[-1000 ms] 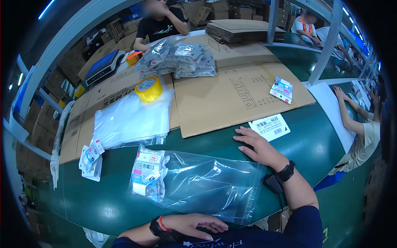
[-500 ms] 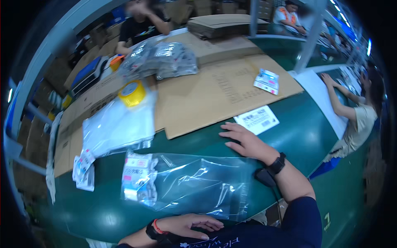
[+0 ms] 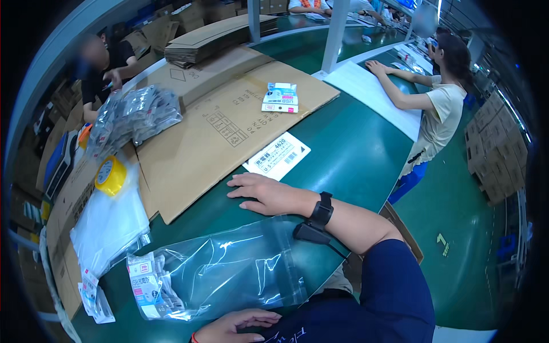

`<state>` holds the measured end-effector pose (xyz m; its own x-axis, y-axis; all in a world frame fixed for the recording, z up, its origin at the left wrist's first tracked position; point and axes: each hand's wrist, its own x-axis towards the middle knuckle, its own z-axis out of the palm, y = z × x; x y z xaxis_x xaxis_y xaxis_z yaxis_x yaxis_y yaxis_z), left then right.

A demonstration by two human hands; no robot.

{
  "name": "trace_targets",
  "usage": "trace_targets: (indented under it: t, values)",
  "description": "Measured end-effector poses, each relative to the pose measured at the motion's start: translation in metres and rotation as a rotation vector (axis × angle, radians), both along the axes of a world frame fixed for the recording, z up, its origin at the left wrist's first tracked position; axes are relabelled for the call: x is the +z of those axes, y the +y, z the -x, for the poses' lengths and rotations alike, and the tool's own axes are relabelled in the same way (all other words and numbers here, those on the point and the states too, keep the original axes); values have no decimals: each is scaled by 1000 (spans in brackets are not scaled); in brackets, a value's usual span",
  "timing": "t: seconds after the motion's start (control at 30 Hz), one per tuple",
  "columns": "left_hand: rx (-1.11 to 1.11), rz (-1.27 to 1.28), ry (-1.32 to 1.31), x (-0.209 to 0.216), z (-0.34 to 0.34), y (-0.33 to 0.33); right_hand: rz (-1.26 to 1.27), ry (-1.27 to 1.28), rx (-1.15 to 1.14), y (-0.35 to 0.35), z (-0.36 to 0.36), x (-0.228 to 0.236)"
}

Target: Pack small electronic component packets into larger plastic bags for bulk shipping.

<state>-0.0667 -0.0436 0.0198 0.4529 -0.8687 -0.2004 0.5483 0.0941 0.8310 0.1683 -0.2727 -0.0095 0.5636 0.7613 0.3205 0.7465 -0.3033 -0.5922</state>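
A long clear plastic bag (image 3: 229, 268) lies flat on the green table, with several small white, pink and blue packets (image 3: 150, 286) bunched at its left end. My left hand (image 3: 237, 326) rests by the bag's near edge, fingers stretched out and holding nothing. Beyond the bag, my right hand (image 3: 257, 193) lies on the table with its fingers spread, a black band on the wrist. Just past its fingertips is a white printed label sheet (image 3: 278, 156). A single packet (image 3: 280, 98) sits on the flattened cardboard.
Flattened cardboard (image 3: 194, 166) covers the table's far side, bearing a heap of bagged packets (image 3: 137, 117). A yellow tape roll (image 3: 110, 176) sits on a stack of clear bags (image 3: 111, 223). More packets (image 3: 95, 298) lie at the left. A person (image 3: 446, 97) works at the right; another (image 3: 114, 68) stands at far left.
The view has swung to the right, so the table's contents sit further left in the picture. Both hands keep about the same places beside the bag, still empty.
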Motion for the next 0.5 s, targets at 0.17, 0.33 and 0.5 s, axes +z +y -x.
trace_targets:
  t: [0.17, 0.33, 0.5]
  values:
    - [-23, -41, 13, 0, 0, 2, -12, 8, 2, 1, -1, -2]
    - [-4, -35, 3, -1, 3, 3, -6, 34, 0, 3, 0, 0]
    - [-7, -42, 16, -1, 2, 3, 11, 19, 2, 2, 0, 1]
